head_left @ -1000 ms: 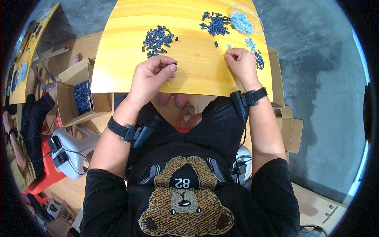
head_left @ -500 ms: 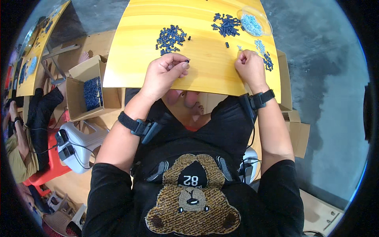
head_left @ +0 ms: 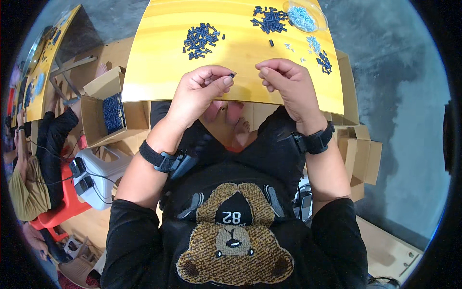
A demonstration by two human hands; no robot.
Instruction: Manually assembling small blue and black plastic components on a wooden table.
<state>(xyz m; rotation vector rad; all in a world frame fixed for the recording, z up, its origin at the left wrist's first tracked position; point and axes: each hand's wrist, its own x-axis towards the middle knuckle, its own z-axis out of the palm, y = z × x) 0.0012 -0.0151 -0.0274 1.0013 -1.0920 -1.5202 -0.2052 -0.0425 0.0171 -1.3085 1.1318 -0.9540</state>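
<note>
Black nearly all over

The shirt is black, with short, loose sleeves. A nubby brown bear, upside down in view, fills its front, with white-rimmed black eyes. White digits mark a black patch. The trousers are black. Two wrist straps are black too, each carrying a dark box.

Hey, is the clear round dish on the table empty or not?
Not empty: a heap of small silvery-blue pieces shows inside the dish, covering much of it.
</note>
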